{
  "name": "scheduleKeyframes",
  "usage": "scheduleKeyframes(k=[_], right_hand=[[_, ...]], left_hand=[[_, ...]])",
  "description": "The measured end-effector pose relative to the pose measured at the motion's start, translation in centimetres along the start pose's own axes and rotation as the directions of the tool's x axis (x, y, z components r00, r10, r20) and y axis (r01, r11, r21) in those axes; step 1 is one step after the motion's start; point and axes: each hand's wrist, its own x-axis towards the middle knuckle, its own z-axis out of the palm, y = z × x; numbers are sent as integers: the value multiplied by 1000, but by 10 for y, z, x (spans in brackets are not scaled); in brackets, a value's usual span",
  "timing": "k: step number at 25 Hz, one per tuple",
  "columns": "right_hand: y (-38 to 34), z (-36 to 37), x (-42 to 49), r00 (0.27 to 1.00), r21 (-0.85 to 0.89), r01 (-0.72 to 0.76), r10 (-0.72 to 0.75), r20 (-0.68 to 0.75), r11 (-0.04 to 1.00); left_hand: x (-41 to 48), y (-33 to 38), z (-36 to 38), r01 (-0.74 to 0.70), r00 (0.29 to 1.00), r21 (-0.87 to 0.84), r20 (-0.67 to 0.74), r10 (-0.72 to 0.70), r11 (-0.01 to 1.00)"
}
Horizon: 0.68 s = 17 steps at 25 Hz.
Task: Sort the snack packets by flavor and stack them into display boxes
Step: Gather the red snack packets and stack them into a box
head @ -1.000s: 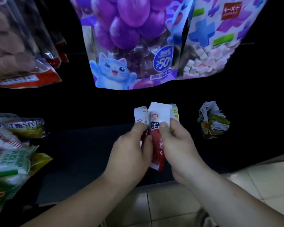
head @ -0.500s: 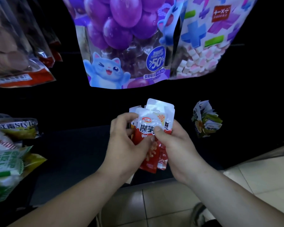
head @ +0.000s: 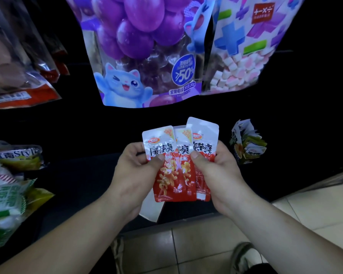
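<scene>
Sorting under way. Three red snack packets (head: pixel 173 175) are held fanned and upright between the left hand (head: pixel 135 175) and the right hand (head: pixel 218 171), with thumbs and fingers (head: pixel 196 157) pinching the outer packets at mid-height. None of the three is boxed yet. Well to the right of the fingers stands what appears to be a display box (head: pixel 246 145), part-filled with green-yellow packets. Judgement: one flavour is grouped in hand, its stacking outstanding. How many packets remain cannot be told.
</scene>
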Motion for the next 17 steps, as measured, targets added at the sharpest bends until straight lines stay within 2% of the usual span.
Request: scheduleKeyframes(k=[4,7,9,14,17], right_hand=[[-1,1,-1,999,-34,27,-26,37,999],[0,3,-2,996,-56,-38,42,76,998],[1,3,-4,995,-113,-62,70,68,992],[3,-9,-1,987,-257,139,-153,-38,956],[4,-5,-4,973,-267,202,-223,-52,942]], left_hand=[[-4,-4,2,21,998,29,65,-23,999],[-1,-5,-3,50,994,71,91,-57,996],[3,-4,-8,52,997,80,60,-57,995],[6,-1,-16,-12,997,76,-69,17,997],[-2,-2,-9,-16,998,110,-61,23,994]])
